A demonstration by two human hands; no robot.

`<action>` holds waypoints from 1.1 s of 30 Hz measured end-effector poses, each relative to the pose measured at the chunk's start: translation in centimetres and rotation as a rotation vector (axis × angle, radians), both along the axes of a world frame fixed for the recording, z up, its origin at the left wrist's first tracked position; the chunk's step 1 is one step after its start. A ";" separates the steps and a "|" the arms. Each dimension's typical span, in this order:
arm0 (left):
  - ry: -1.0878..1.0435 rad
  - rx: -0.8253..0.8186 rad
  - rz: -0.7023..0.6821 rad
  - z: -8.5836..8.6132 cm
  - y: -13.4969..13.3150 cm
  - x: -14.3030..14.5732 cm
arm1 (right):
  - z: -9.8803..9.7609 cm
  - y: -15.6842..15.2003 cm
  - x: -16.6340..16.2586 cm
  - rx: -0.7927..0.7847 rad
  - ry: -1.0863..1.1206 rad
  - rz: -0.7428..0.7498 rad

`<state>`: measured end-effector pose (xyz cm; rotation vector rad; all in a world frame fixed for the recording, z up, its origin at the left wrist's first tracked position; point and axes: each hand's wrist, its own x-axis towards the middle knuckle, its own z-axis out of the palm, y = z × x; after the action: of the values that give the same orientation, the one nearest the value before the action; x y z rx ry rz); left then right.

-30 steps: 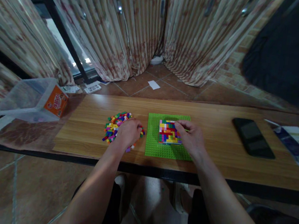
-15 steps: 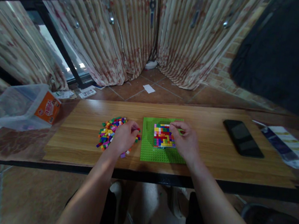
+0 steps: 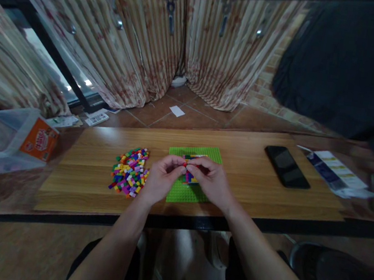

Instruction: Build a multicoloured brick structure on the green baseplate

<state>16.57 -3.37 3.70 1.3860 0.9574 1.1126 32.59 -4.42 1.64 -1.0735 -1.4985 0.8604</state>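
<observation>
My left hand (image 3: 163, 177) and my right hand (image 3: 212, 180) meet fingertip to fingertip above a patch of multicoloured toy building bricks (image 3: 191, 177). Between the pinched fingers of both hands shows a small red brick (image 3: 185, 163). The patch sits on a green studded baseplate (image 3: 179, 196), and my hands hide much of it. Left of the baseplate lies a pile of loose small bricks (image 3: 131, 171) in many colours, just beyond my left wrist.
The wooden tabletop (image 3: 245, 166) carries a black phone (image 3: 287, 167) on the right, with printed packaging (image 3: 337, 171) past it. A clear plastic bin (image 3: 0, 147) with an orange label stands at the left. A dark table edge (image 3: 193, 223) runs along the front.
My left hand has moved right from the brick pile to the baseplate. Both hands now meet at a small red brick. The view has shifted, so the table appears further left.
</observation>
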 end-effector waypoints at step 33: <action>0.120 0.109 0.084 -0.5 0.5 -0.3 | 0.9 -0.1 2.7 -0.124 0.088 -0.129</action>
<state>16.22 -2.89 3.16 1.5272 1.0624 1.1687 35.30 -4.56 2.55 -1.1944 -1.3019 0.9065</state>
